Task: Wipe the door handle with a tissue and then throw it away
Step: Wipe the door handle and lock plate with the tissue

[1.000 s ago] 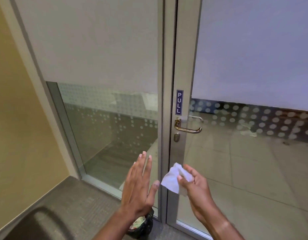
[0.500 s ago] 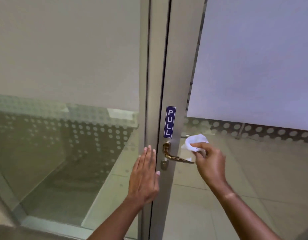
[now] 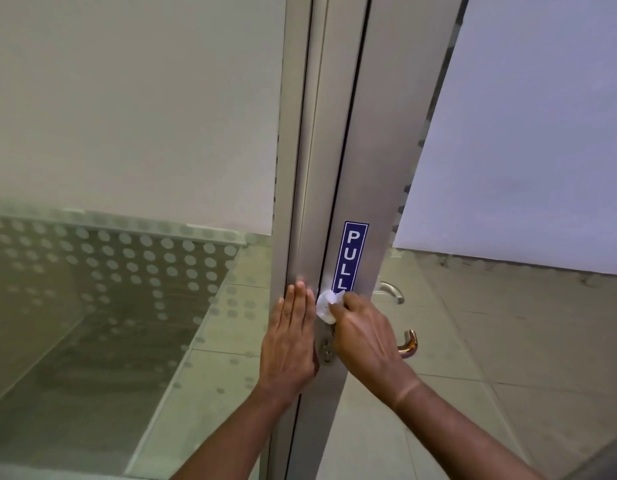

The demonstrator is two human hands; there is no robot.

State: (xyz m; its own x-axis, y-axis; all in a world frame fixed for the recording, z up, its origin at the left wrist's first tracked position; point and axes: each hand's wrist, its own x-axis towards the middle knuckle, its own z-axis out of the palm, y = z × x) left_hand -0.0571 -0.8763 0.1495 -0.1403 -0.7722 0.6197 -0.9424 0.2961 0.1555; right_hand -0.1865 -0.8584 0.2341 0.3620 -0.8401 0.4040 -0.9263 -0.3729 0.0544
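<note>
The door has a metal frame, and the left hand lies flat and open on the fixed post just left of the grip, holding nothing; I think it should press there, so that the door does not swing during the rubbing. The right hand is closed around the tissue, which is crumpled and pressed against the door at the inner end of the handle, directly under the blue sign. Only the curved golden tip of the handle shows, to the right of the grip. To wipe well, the hand should probably wrap the tissue around the bar and slide it outward to that tip, also underneath. Below the grip is the small lock, which perhaps needs a wipe too.
</note>
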